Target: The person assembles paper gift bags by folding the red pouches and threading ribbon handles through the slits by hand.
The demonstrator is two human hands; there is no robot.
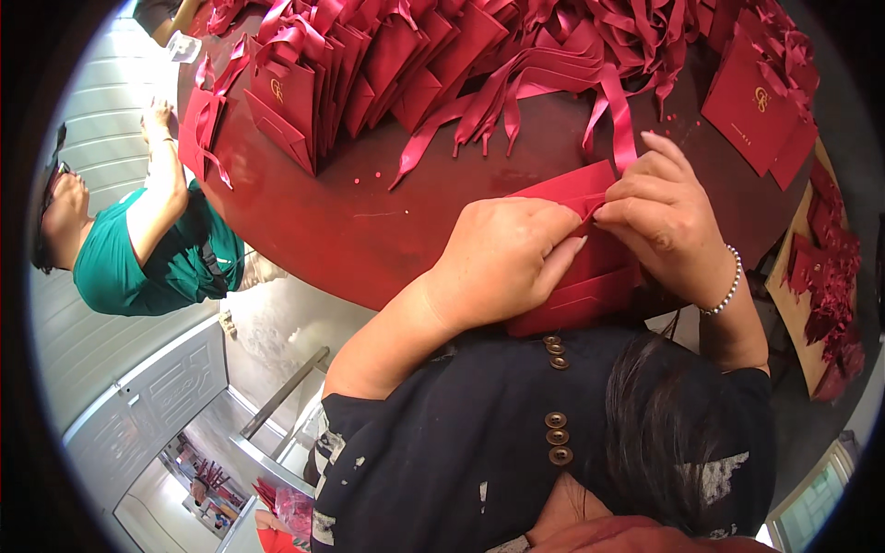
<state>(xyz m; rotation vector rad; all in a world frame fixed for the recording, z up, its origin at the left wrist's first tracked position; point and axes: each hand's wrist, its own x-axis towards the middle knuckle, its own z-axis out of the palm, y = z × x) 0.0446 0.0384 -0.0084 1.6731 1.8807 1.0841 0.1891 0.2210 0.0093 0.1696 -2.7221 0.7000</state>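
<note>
At the table's near edge is a red paper gift bag [595, 272], lying close against my dark top. My left hand [512, 253] grips its upper part, thumb and fingers closed near the opening. From the other side my right hand [668, 217], with a beaded bracelet at the wrist, pinches the bag's edge. Both sets of fingertips meet at one spot; whether a bit of ribbon is between them is hidden. A pink ribbon [612, 115] hangs from the heap beyond and runs down behind my right fingers.
The round dark-red table [369, 226] carries a row of finished-looking red bags [286, 106], a heap of ribbons [572, 69] and more bags [761, 101] at right. A side board [800, 313] holds further red pieces. A person in green [152, 244] works at left.
</note>
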